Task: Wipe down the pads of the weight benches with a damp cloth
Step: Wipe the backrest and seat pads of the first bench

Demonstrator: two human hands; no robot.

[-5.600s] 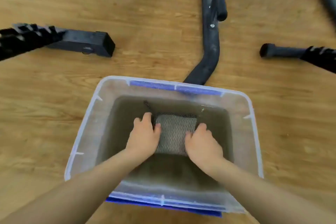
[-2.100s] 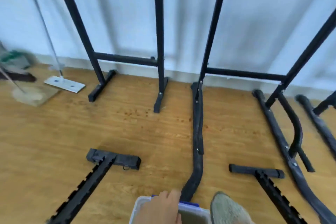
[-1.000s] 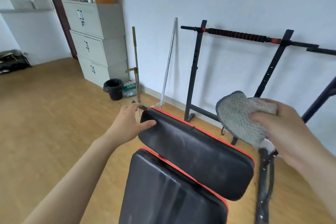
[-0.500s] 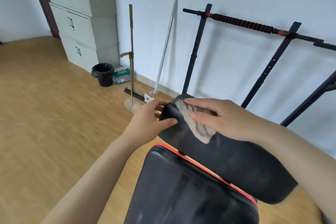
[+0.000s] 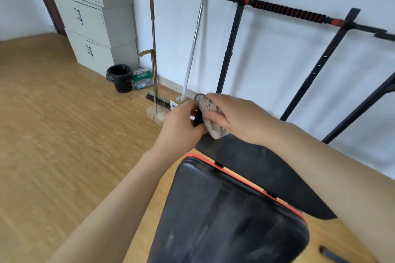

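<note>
Grey cloth: bunched at the far left corner of the back pad, mostly covered by your right hand, whose fingers curl over it and press it to the pad. Your left hand: clamped round that same corner, hiding the edge beneath. Seat pad: black, orange trim, near end cut off by the frame. Green-and-white packet beside the bin: print too small to read. Cabinet labels: illegible.
</note>
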